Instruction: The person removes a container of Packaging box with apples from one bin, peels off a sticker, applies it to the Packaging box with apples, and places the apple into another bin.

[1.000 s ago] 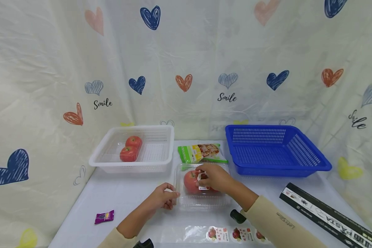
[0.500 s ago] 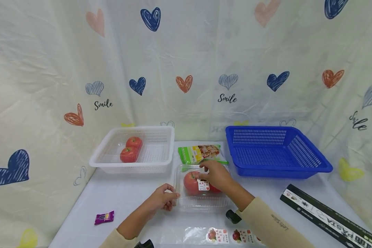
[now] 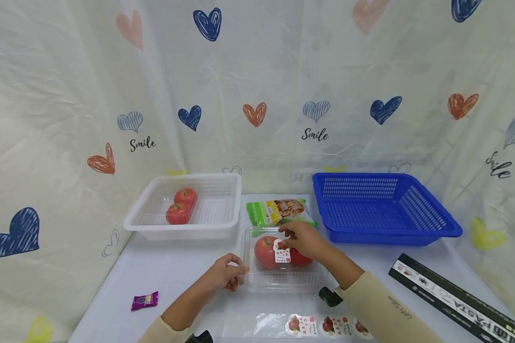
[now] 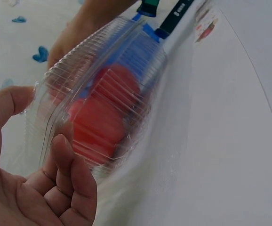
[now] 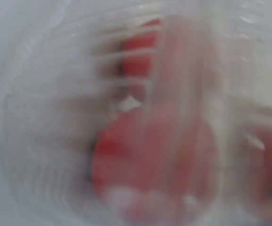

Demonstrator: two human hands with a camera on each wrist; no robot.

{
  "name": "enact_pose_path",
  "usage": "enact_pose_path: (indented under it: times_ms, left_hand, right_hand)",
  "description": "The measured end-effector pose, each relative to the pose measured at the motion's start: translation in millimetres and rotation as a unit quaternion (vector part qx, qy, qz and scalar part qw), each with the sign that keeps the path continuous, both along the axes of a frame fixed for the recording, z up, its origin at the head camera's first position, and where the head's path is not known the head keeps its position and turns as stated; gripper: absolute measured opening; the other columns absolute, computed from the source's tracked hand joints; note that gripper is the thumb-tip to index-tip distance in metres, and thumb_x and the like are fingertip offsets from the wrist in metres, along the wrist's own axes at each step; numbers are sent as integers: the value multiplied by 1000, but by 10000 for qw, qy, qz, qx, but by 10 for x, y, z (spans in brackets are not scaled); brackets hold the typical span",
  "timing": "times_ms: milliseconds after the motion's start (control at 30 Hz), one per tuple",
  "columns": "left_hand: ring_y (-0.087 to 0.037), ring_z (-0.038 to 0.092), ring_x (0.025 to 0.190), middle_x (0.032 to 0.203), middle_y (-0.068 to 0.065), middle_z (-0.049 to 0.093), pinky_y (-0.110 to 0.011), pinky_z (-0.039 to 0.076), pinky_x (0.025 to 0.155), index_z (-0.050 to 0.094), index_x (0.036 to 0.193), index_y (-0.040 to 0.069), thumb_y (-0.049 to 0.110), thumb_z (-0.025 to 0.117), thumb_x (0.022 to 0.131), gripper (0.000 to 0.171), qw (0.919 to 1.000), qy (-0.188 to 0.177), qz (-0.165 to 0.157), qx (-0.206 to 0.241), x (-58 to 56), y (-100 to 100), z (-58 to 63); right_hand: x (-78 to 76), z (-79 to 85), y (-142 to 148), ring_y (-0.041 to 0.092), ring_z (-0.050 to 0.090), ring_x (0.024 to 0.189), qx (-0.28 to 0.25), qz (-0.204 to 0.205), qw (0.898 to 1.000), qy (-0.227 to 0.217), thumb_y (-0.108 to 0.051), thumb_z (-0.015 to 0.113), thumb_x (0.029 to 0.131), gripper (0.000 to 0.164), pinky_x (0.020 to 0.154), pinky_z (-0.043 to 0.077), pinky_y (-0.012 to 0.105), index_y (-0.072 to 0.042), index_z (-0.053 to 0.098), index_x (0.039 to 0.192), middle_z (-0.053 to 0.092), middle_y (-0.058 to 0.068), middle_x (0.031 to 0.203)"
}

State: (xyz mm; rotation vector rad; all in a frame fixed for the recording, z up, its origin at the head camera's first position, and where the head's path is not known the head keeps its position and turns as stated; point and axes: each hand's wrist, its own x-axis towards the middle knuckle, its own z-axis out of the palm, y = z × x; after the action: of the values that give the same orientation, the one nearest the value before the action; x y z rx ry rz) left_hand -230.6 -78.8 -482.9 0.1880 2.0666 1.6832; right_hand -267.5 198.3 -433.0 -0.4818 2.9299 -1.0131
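A clear plastic clamshell box [image 3: 279,282] with red apples [image 3: 264,252] inside lies on the white table. My left hand [image 3: 227,272] pinches its left rim between thumb and fingers; the left wrist view shows this grip on the box edge [image 4: 65,77] closely. On top of the lid sits a white sticker [image 3: 282,257] with an apple picture. Over the box's right part is my right hand [image 3: 305,239], its fingertips touching the sticker's upper edge. The right wrist view is blurred, with an apple [image 5: 155,165] seen through clear plastic.
A strip of stickers [image 3: 300,326] lies near the front edge. Behind are a white basket [image 3: 214,232] with packed apples, a green food packet [image 3: 263,213] and a blue basket [image 3: 369,234]. A purple wrapped snack [image 3: 144,301] lies left, a long black box [image 3: 450,295] right.
The sticker has gone from being held at my right fingertips to lying flat on the lid. My right hand has shifted slightly right. The left hand stays at the rim.
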Motion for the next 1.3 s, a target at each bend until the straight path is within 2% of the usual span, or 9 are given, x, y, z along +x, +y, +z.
enact_pose_path:
  times_ms: [100,267,433,667,767,900,1067,1167,1300]
  left_hand:
    - [-16,53,55,70,-7,61,-28,50,57,49,107,4,28,69,91,35,10000,-20,-2,32,-5,-11,3]
    - [-17,54,56,71,-8,61,-28,50,57,49,108,4,30,70,90,38,10000,-44,-17,36,-20,-29,-4]
    - [-17,54,56,72,-8,62,-28,50,57,50,108,5,31,70,90,37,10000,-55,-56,21,-38,-36,-16]
    - [-17,55,57,73,-8,63,-28,50,58,51,108,5,33,71,89,39,9999,-101,-124,-23,-15,-44,-36]
    - [-16,55,57,72,-7,62,-28,51,58,50,105,5,31,70,90,37,9997,-102,-200,-17,-13,-41,-33]
    - [-16,56,56,71,-6,63,-28,52,58,49,101,5,29,70,90,34,9991,-38,-422,23,-34,-39,-5]
    - [-17,58,60,73,-5,63,-30,51,58,50,100,5,30,68,92,31,9985,183,-512,-55,-136,-75,-20]
    - [-18,59,64,79,-7,63,-31,52,61,53,100,5,38,65,93,36,9992,309,-231,-111,-267,-94,-37]
    - [-20,62,75,92,-9,63,-32,55,69,54,106,4,53,64,88,54,9994,288,183,-42,-483,-78,-45]
  right_hand:
    - [9,36,61,19,57,93,71,229,9995,-187,-15,78,84,35,83,51,36,-14,67,117,60,-3,99]
    - [46,79,118,21,54,109,455,332,9976,-414,-27,83,78,53,93,49,42,-20,63,126,59,-5,115]
    - [99,104,152,23,52,115,501,521,9969,-320,-30,86,75,69,95,46,46,-17,56,136,57,-1,124]
    - [145,70,197,28,43,125,741,720,9943,-276,-41,86,71,77,98,43,51,-20,54,138,48,4,137]
    - [156,57,213,29,42,126,616,695,9947,-435,-41,87,70,81,97,45,51,-22,52,140,49,4,137]
    - [214,67,270,27,46,122,61,596,9966,-570,-36,88,70,83,97,45,51,-21,50,142,54,1,129]
    - [399,56,402,31,48,124,-546,87,9983,-189,-33,83,77,69,99,39,59,-18,55,138,60,2,125]
    - [522,33,486,34,50,124,-749,-214,9964,343,-29,78,84,59,98,39,61,-14,56,137,64,4,120]
    - [696,13,582,25,61,107,-1128,-368,9876,1025,-18,73,89,45,91,49,49,-8,59,131,66,2,104]
